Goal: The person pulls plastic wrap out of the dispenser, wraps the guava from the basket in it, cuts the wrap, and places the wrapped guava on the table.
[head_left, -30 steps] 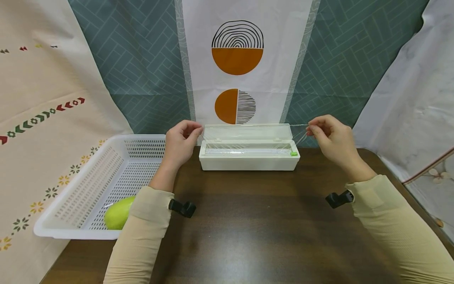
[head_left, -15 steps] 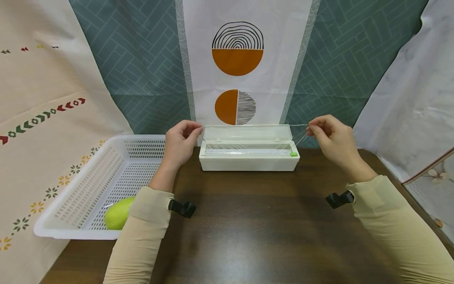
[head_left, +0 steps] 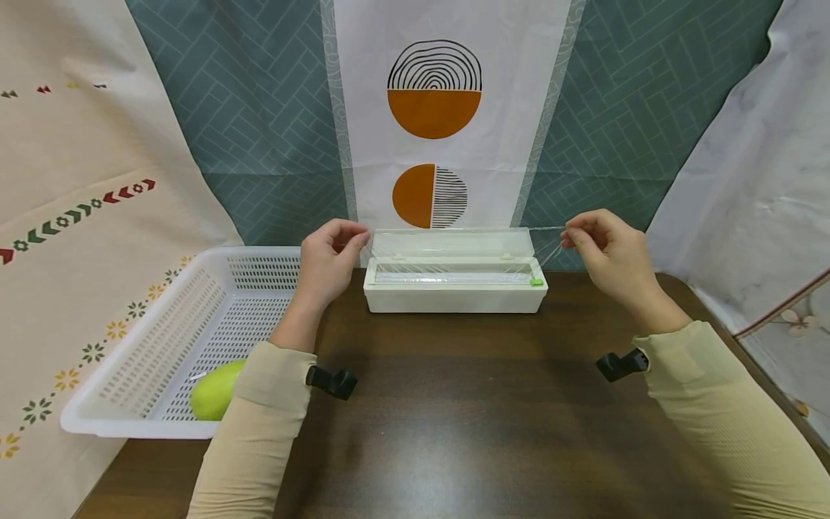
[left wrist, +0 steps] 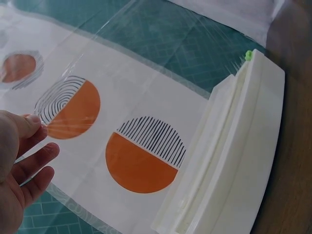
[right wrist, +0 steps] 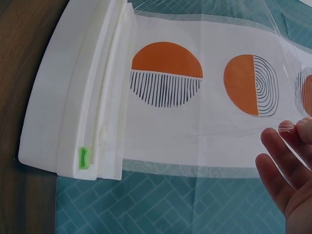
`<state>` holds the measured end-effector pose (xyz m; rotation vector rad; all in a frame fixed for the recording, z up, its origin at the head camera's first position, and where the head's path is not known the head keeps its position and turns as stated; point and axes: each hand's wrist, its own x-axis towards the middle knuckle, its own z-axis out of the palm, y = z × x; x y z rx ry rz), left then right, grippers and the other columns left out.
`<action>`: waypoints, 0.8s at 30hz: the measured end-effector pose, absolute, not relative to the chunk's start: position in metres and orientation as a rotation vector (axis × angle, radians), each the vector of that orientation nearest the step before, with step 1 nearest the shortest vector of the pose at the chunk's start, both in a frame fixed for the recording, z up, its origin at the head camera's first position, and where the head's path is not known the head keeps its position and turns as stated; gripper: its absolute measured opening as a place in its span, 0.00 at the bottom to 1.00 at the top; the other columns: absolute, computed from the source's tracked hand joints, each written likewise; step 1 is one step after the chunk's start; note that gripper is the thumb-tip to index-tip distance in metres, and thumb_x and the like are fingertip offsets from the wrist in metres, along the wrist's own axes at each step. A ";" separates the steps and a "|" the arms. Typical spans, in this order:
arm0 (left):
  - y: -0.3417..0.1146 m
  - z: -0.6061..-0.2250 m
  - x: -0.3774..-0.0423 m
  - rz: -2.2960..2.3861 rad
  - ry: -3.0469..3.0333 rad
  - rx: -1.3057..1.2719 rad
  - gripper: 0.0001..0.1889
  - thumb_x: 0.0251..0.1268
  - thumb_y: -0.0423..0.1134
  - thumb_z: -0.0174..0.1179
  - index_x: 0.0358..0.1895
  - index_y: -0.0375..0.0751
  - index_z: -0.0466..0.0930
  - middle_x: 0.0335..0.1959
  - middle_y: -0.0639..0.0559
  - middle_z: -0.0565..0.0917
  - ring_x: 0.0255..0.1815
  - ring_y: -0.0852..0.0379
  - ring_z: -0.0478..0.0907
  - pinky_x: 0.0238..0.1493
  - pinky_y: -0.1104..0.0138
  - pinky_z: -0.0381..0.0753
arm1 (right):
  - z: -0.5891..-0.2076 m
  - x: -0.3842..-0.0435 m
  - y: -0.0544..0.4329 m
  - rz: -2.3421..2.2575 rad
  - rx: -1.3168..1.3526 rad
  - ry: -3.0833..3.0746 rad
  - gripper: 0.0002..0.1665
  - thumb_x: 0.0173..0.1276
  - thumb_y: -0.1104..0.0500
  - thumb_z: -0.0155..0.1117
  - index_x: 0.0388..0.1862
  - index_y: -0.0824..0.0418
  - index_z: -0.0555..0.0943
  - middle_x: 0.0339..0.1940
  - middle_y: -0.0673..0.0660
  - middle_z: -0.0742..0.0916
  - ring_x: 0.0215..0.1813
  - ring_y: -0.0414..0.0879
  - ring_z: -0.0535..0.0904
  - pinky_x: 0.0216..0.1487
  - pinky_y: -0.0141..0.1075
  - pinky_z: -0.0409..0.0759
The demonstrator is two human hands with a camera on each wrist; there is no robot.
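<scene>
A white plastic wrap dispenser [head_left: 454,300] lies lengthwise at the back of the table, its lid [head_left: 454,244] tipped back. Inside shows the roll of wrap; a small green slider [head_left: 537,282] sits at the right end. Clear plastic wrap [right wrist: 234,130] stretches up from the box between both hands. My left hand [head_left: 326,263] pinches one corner of it between thumb and forefinger, just left of the lid. On the other side, my right hand [head_left: 604,249] pinches the opposite corner, its remaining fingers loosely bent. In both wrist views the sheet is taut and see-through, with creases running toward the fingertips.
To the left stands a white perforated basket [head_left: 139,429] holding a green fruit [head_left: 212,393], partly hidden by my left sleeve. The dark wooden table [head_left: 467,404] spreads in front of the dispenser. Patterned cloths [head_left: 259,130] hang behind and at both sides.
</scene>
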<state>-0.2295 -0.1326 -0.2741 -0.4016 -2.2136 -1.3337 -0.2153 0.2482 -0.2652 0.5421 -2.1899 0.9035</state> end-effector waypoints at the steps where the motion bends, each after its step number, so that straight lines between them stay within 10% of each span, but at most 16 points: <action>1: -0.133 -0.274 -0.230 -1.332 -2.215 -0.400 0.08 0.64 0.36 0.60 0.41 0.35 0.82 0.34 0.43 0.84 0.28 0.63 0.72 0.30 0.77 0.70 | -0.265 -0.215 0.248 0.906 0.541 -2.189 0.06 0.67 0.67 0.58 0.39 0.69 0.79 0.30 0.62 0.87 0.30 0.19 0.75 0.36 0.13 0.72; 24: -0.134 -0.270 -0.230 -1.347 -2.187 -0.429 0.08 0.63 0.35 0.60 0.41 0.35 0.83 0.36 0.43 0.85 0.29 0.62 0.73 0.30 0.77 0.71 | -0.261 -0.214 0.248 0.944 0.526 -2.180 0.06 0.66 0.68 0.59 0.41 0.66 0.80 0.31 0.56 0.86 0.31 0.22 0.78 0.36 0.14 0.73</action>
